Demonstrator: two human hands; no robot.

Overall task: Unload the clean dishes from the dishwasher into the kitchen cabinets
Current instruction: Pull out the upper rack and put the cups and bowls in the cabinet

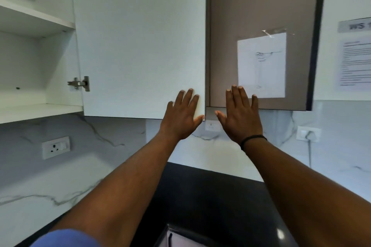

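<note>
Both hands were spread flat, gripping nothing: left hand [181, 115] against the open white cabinet door [140, 42], right hand [242, 114] against the upright taupe cabinet door [261, 6].

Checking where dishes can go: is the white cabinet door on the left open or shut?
Open. The white door is swung out on its hinge, exposing bare shelves.
</note>
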